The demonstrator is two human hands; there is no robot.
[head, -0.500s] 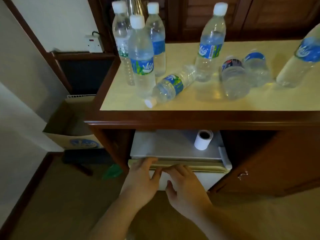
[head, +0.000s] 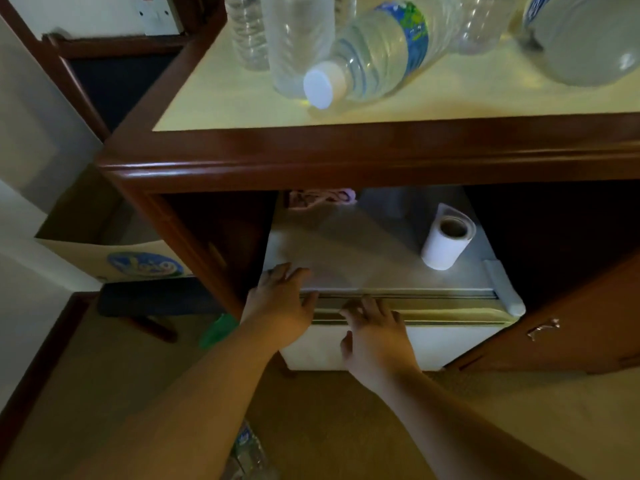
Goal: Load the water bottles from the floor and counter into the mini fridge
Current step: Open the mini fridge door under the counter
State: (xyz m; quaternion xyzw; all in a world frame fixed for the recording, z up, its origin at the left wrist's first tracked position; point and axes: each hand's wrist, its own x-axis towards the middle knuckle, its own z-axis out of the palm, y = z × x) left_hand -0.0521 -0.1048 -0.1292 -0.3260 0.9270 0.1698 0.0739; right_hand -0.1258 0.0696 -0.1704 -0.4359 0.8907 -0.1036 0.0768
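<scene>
The white mini fridge (head: 450, 344) stands in the cabinet's lower opening with its door shut. My left hand (head: 280, 303) rests on the fridge's top front corner, fingers spread. My right hand (head: 375, 332) presses its fingertips into the seam along the door's top edge, thumb on the door front. On the cream counter (head: 450, 102) a clear water bottle with a blue-green label (head: 377, 53) lies on its side, white cap toward me. Upright bottles (head: 298, 39) stand behind it, and another lying bottle (head: 585, 36) is at the right. One more bottle (head: 247, 452) lies on the floor under my left forearm.
A paper roll (head: 446, 237) and a pink cloth (head: 318, 197) sit on the fridge top. The wooden cabinet door (head: 568, 337) stands open at the right. A cardboard box (head: 131, 261) and a green object (head: 218, 329) are on the floor to the left.
The view has dropped lower and closer to the fridge. My left hand has slid up onto the fridge's top corner, and my right hand has moved up to the door's top seam.
</scene>
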